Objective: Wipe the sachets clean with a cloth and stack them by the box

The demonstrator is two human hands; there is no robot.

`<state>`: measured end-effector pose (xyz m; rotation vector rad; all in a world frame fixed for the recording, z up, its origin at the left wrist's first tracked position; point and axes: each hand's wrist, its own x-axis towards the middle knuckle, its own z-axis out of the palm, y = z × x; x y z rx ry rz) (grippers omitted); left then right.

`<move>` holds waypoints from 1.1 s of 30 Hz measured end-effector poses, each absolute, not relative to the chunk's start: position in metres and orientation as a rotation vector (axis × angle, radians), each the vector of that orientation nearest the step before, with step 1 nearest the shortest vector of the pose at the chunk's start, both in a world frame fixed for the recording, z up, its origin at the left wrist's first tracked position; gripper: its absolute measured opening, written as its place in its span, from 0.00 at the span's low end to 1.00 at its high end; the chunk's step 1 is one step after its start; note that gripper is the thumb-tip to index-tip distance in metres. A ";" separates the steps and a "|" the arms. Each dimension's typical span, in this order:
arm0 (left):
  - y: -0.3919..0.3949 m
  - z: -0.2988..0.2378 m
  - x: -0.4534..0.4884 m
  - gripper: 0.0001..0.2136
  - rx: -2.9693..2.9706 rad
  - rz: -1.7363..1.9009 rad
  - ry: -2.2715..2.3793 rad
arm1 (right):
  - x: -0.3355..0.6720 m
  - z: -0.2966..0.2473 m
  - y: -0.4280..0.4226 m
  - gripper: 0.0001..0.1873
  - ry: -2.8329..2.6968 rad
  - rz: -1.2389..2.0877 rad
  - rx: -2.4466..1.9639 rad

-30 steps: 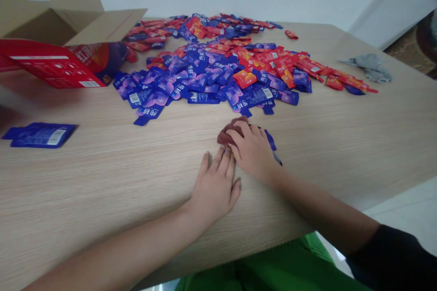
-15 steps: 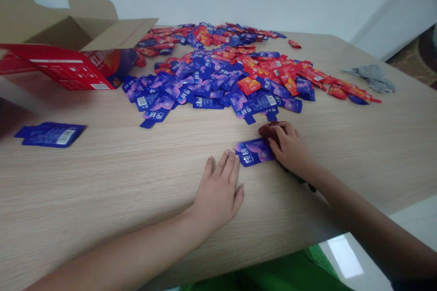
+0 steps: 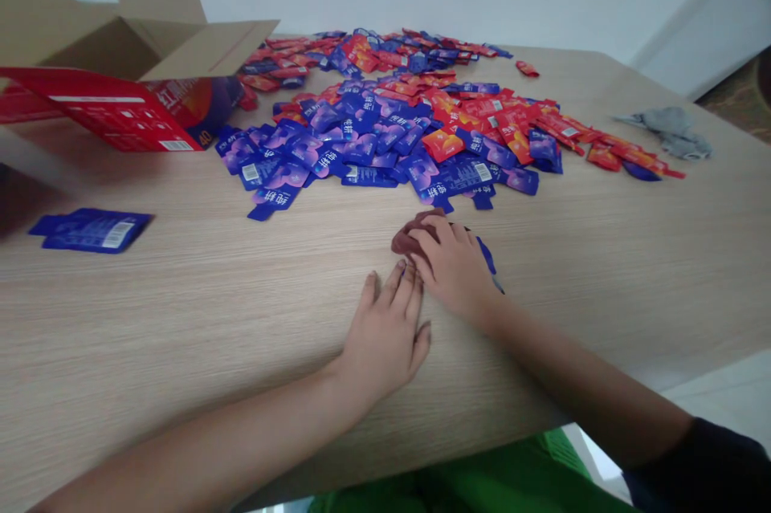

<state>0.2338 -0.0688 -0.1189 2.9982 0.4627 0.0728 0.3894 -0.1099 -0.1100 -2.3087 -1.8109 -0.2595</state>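
Observation:
Flat on the table, my left hand has its fingers stretched out, their tips pressing the left end of a blue sachet. My right hand is closed on a dark brown cloth and lies over that sachet. Most of the sachet is covered; only a blue edge shows to the right of the knuckles. Just beyond the hands spreads a pile of blue-purple sachets mixed with red-orange ones.
An open cardboard box with red printed sides stands at the back left. A few stacked blue sachets lie at left. A grey crumpled cloth rests at far right. More sachets are heaped by the wall.
My right hand has slid the brown cloth leftward across the blue sachet, up to my left fingertips. My left hand has stayed in place. The view has tilted slightly.

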 end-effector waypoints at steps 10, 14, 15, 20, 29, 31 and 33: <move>-0.068 -0.122 0.234 0.29 2.977 0.121 0.447 | 0.465 -0.120 -0.146 0.19 -1.546 -0.202 -2.452; -0.068 -0.123 0.232 0.29 2.973 0.131 0.452 | 0.468 -0.106 -0.142 0.18 -1.421 -0.225 -2.379; -0.068 -0.123 0.232 0.29 2.973 0.131 0.448 | 0.463 -0.102 -0.139 0.18 -1.385 -0.258 -2.332; -0.067 -0.121 0.231 0.29 2.987 0.132 0.441 | 0.415 -0.095 -0.123 0.15 -1.550 -0.260 -2.098; -0.068 -0.117 0.234 0.28 3.008 0.105 0.440 | 0.426 -0.118 -0.137 0.18 -1.585 -0.224 -2.383; -0.066 -0.113 0.236 0.27 3.007 0.101 0.449 | 0.446 -0.121 -0.146 0.19 -1.492 -0.181 -2.379; -0.061 -0.105 0.241 0.23 2.981 0.083 0.460 | 0.466 -0.123 -0.156 0.18 -1.422 -0.113 -2.303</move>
